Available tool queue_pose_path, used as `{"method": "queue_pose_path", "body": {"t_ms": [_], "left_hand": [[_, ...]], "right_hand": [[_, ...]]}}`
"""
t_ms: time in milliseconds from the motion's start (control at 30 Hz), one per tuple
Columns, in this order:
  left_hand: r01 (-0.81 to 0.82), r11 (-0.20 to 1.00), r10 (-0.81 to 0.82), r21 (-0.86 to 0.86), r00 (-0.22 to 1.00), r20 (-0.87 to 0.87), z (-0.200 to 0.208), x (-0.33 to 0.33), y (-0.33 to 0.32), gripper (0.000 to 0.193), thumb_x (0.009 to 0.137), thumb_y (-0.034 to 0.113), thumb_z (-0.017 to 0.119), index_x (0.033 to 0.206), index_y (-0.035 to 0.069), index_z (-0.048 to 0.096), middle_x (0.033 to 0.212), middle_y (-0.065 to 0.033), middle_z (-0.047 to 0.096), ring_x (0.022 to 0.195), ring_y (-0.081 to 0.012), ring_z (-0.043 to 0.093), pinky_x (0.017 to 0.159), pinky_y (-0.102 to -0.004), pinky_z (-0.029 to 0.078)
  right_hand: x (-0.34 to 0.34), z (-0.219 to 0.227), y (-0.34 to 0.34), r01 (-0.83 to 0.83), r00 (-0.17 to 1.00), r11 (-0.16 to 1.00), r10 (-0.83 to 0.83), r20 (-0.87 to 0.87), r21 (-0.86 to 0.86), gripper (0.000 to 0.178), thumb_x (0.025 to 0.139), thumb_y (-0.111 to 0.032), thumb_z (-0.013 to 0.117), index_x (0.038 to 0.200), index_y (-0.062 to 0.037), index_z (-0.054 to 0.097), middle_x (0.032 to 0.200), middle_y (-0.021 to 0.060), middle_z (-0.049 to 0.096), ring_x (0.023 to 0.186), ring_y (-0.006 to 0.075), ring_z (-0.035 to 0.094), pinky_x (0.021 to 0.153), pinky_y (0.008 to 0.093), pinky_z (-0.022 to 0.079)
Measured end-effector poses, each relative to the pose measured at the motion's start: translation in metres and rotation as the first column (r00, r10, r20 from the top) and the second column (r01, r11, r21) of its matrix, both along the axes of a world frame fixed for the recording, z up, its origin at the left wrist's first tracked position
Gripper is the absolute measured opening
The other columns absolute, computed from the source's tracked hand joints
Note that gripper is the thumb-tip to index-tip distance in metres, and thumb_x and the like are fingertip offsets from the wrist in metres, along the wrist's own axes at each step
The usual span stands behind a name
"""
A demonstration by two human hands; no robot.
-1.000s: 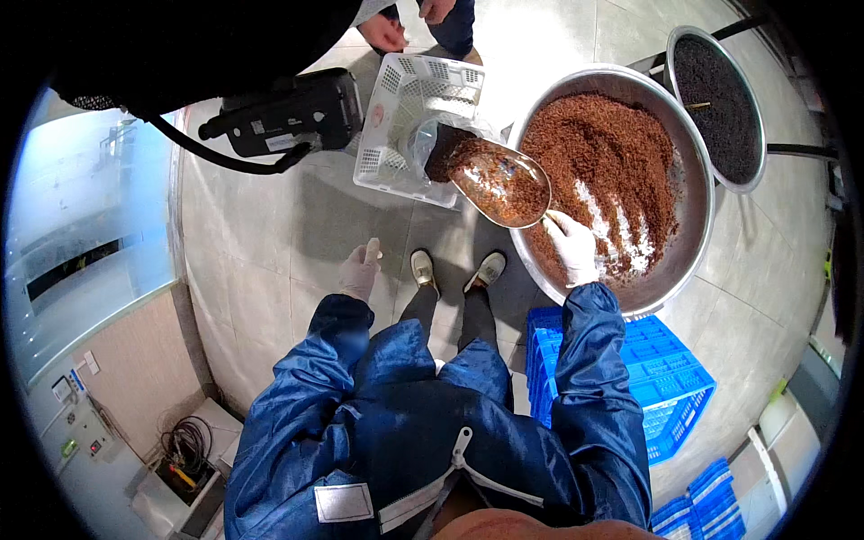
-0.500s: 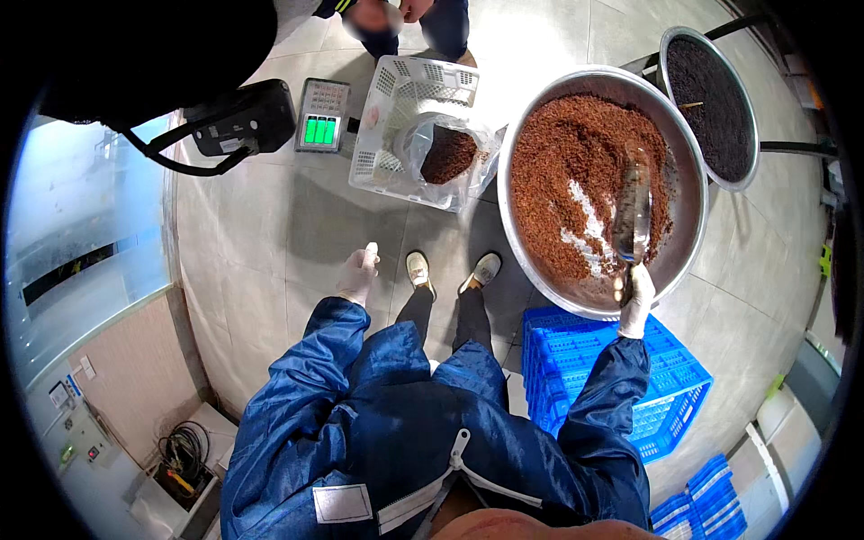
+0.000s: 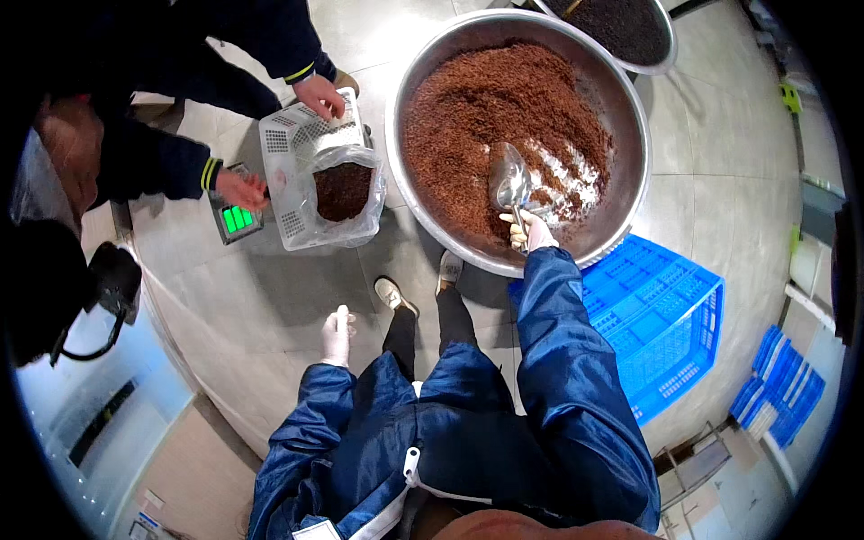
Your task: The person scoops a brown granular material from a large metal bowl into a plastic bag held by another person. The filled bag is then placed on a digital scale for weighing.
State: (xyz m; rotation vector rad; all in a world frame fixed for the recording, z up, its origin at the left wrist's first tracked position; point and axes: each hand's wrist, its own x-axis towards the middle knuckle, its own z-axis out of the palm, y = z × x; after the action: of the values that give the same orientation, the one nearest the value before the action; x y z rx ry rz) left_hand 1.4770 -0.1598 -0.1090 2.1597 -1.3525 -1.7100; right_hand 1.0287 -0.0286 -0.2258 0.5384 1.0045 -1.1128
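Note:
My right hand [image 3: 533, 232], in a white glove, is closed round the handle of a shiny metal scoop [image 3: 511, 183]. The scoop lies against reddish-brown granules [image 3: 504, 99] inside a large round metal basin [image 3: 637, 171]. Streaks of bare metal show beside it. My left hand [image 3: 337, 337], also gloved, hangs over the floor with nothing visible in it, thumb raised and fingers loosely bent. To the left of the basin, a clear plastic bag [image 3: 369, 211] partly filled with dark brown granules sits in a white perforated crate [image 3: 286, 193].
A co-worker's hand [image 3: 319, 96] is over the crate; the other hand [image 3: 241, 191] is at a scale [image 3: 236, 227] with a green display. A basin of dark granules [image 3: 621, 27] stands behind the large one. Blue crates [image 3: 661, 324] are at my right.
My view has shifted, and the scoop has moved to the near-left part of the basin. The co-worker has come to the left of the crate, hands reaching to the crate and scale.

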Motion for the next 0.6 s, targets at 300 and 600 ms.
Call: {"method": "queue_pose_path", "body": {"t_ms": [300,600], "left_hand": [[0.22,0.934,-0.225,0.281,0.974,-0.018,0.002,-0.081,0.015,0.042,0.088,0.047,0.052,0.087,0.006,0.062,0.063,-0.0021,0.057,0.052,-0.0087,0.047,0.049,-0.0224,0.037],[0.245,0.918,-0.209,0.312,0.967,-0.145,-0.118,-0.142,-0.009,0.044,0.085,0.045,0.057,0.106,0.008,0.048,0.067,0.0017,0.049,0.054,-0.0071,0.045,0.047,-0.0243,0.038]], "right_hand": [[-0.007,0.024,0.029,-0.263,0.602,0.776,0.597,-0.531,0.574,0.042,0.088,-0.042,0.046,0.077,-0.0052,0.064,0.055,0.0052,0.056,0.044,0.013,0.048,0.04,0.027,0.037],[-0.048,0.06,0.07,-0.098,0.565,0.767,0.567,-0.599,0.634,0.024,0.078,-0.026,0.059,0.082,-0.002,0.058,0.057,0.0084,0.057,0.043,0.0175,0.054,0.04,0.0318,0.042]]}}
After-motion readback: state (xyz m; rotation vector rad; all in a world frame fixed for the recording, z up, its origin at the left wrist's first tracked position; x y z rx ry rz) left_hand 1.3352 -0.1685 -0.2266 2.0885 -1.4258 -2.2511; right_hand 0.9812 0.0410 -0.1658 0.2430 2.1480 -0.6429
